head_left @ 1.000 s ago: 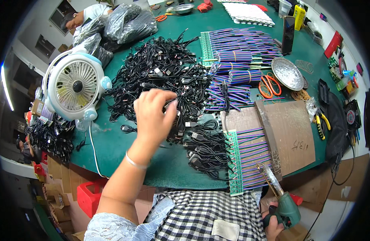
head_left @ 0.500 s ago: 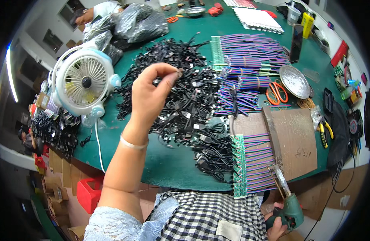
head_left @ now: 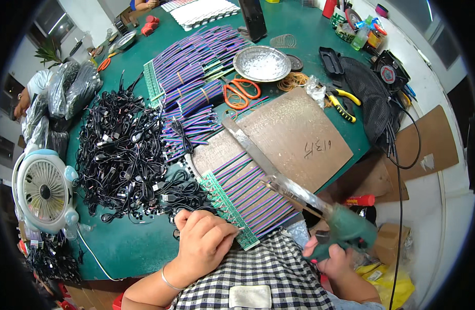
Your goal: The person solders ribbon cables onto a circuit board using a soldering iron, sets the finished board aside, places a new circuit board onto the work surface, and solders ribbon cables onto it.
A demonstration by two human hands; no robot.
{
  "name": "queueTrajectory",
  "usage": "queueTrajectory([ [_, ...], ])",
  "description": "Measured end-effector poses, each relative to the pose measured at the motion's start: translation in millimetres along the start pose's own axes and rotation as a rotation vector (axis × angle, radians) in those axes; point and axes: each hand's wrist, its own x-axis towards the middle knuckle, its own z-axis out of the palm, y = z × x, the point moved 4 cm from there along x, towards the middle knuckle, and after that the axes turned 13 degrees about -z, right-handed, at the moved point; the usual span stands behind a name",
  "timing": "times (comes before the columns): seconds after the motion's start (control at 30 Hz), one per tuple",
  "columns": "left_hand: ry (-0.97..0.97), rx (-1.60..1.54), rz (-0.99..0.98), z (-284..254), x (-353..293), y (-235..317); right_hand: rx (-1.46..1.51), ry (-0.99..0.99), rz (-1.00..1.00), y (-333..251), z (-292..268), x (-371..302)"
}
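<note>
My left hand (head_left: 206,242) is closed in a pinch at the near end of a green circuit board strip (head_left: 228,211); what sits between its fingertips is too small to make out. Purple, blue and black wires (head_left: 263,199) run from the strip across a brown board. My right hand (head_left: 333,261) is wrapped round the grip of a green soldering gun (head_left: 353,227). The gun's metal tip points left over the wires, close to a flat metal bar (head_left: 253,150) that lies across them. Bundled black cables (head_left: 188,194) lie beside the strip, just beyond my left hand.
A heap of black cables (head_left: 121,150) covers the left of the green table, beside a white fan (head_left: 44,191). Farther back are wire bundles (head_left: 196,62), orange scissors (head_left: 241,94) and a metal dish (head_left: 262,64). Yellow-black pliers (head_left: 343,103) lie right of the brown board (head_left: 304,139).
My left hand has come down from above the cable heap to the strip's near end. The soldering gun has risen beside the wires. The view has swung to the right.
</note>
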Motion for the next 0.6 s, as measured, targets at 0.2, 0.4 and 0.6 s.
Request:
queueTrajectory([
  [0.2,-0.008,-0.112,-0.082,-8.8,0.4,-0.6,0.145,-0.174,-0.002,-13.6,77.5,55.7],
  [0.4,-0.02,-0.181,-0.072,-11.1,-4.1,-4.6,0.134,-0.235,0.016,-7.0,106.9,64.5],
  [0.6,-0.019,-0.184,-0.017,-4.4,-13.0,-8.1,0.024,-0.114,0.017,-6.8,111.9,62.2],
])
